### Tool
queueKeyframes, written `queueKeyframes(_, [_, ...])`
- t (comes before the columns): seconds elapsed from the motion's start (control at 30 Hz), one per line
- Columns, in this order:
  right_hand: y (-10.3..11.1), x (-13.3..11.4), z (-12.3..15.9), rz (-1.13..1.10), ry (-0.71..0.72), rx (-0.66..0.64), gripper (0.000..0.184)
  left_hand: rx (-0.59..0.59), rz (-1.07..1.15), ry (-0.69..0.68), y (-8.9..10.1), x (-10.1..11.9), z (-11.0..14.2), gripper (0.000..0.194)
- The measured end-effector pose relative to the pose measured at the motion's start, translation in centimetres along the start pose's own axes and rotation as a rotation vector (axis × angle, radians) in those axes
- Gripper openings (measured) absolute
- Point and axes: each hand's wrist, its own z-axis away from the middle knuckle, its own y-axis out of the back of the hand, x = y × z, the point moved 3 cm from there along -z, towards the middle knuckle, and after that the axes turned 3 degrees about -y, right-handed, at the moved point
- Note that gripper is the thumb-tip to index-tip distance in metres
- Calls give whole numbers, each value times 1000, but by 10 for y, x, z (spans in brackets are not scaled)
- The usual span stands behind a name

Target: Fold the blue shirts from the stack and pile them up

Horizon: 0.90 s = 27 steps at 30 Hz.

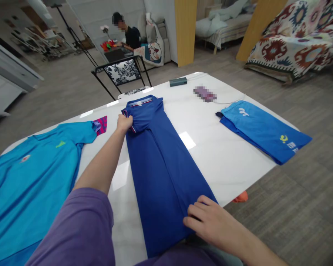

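A dark blue polo shirt (161,159) lies folded lengthwise into a long strip on the table, its collar at the far end. Near that collar, my left hand (124,122) is closed on the edge of the sleeve, which has a red and white trim. My right hand (208,218) rests at the near right corner by the hem, fingers loosely bent and apart on the cloth; its thumb is hidden. To the left a turquoise T-shirt (41,166) lies spread out. A folded bright blue garment (263,129) lies on the right.
The white table (202,147) has a dark green box-shaped device (178,81) and a blurred phone-like object (204,94) with a cable at its far side. A chair (124,74) stands beyond it. Another person (130,37) sits in the background. Something orange (241,196) shows below the right edge.
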Motion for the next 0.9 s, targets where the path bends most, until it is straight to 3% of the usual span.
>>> queueKeyframes(0.1, [13,3,-3,-139,-45,-73,36,44,-120,15,8,-6,2,76])
queueKeyframes(0.2, [33,25,-19,-238,-69,-93,43,136,-339,-230,4,3,28,77])
queueKeyframes(0.3, [52,74,-63,-256,-152,-51,29,78,-472,-475,-15,6,67,70])
queueKeyframes(0.43, [63,177,-177,-343,-296,70,31,-45,-502,-407,-38,-19,91,87])
queueKeyframes(0.53, [62,262,-283,-289,-403,195,30,-60,-502,-355,-45,-41,85,105])
queueKeyframes(0.63, [53,329,-379,-196,-500,241,36,-17,-501,-386,-47,-53,76,120])
queueKeyframes(0.77, [36,379,-466,-131,-515,205,41,-19,-470,-395,-48,-58,68,127])
queueKeyframes(0.9, [22,404,-517,-119,-463,83,25,-25,-439,-392,-46,-60,63,130])
